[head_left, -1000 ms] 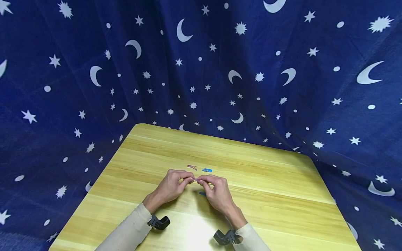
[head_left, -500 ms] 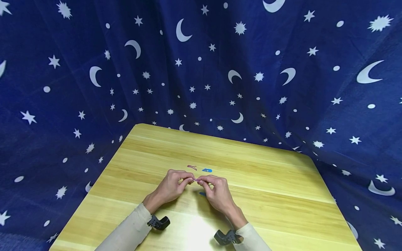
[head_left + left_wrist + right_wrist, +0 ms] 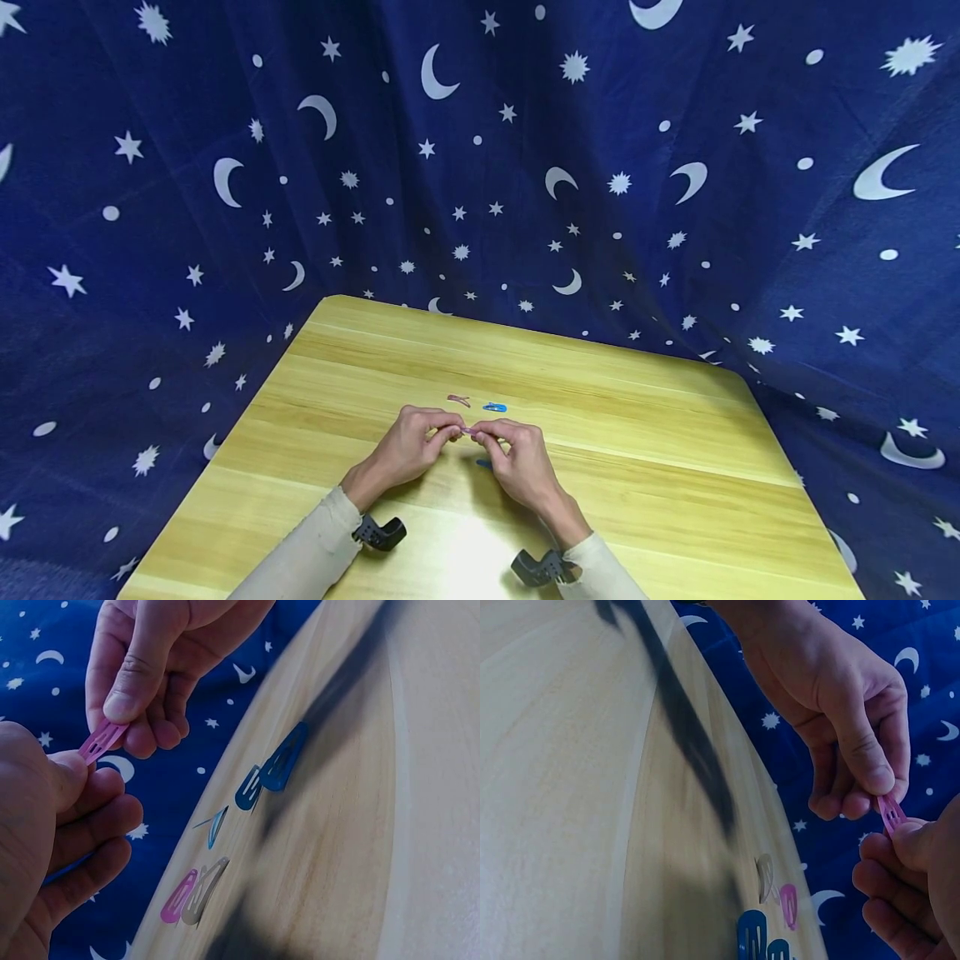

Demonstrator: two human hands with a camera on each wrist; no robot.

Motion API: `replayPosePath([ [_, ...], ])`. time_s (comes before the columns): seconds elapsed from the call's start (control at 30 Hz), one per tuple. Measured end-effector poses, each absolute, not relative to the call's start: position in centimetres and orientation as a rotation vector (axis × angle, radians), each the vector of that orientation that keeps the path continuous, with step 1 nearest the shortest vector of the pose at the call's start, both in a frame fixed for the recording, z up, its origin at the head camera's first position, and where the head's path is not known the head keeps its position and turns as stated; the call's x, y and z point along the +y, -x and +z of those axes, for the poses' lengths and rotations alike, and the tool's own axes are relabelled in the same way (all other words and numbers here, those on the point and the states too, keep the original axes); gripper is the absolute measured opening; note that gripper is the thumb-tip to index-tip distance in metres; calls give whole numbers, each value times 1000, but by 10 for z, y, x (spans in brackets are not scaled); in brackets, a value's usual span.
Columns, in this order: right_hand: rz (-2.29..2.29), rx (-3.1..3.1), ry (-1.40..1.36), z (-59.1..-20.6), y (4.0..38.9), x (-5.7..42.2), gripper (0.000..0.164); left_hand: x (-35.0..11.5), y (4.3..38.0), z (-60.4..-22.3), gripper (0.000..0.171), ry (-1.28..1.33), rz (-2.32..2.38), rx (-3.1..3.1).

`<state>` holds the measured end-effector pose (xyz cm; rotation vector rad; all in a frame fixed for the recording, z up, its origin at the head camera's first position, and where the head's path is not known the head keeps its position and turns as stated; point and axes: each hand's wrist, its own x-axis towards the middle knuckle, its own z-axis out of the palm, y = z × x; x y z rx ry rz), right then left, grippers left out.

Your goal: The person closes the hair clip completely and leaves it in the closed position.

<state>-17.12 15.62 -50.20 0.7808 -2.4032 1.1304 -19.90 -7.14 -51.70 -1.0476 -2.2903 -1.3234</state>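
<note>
A pink snap hair clip (image 3: 101,742) is stretched between my two hands, above the table. My left hand (image 3: 414,443) pinches one end of it between thumb and forefinger. At the other end, the thumb and forefinger of my right hand (image 3: 520,463) do the same. Only the slotted middle of the clip shows between the fingertips. In the left wrist view, another pink clip (image 3: 178,898) lies beside a grey-beige clip (image 3: 202,894) on the table. Farther along are a light blue clip (image 3: 217,827) with its arms apart and two dark blue clips, one larger (image 3: 285,759).
The wooden table (image 3: 637,417) extends around both hands. Behind it hangs a dark blue curtain (image 3: 510,175) patterned with moons and stars. Each wrist wears a black camera mount, such as the left mount (image 3: 382,533).
</note>
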Motion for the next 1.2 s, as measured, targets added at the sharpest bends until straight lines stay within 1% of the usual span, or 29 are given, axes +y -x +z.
replayPosePath([
  [1.2,1114,-2374,-845,-504,173,159,13,-73,197,-518,12,1063,-1356,-2291],
])
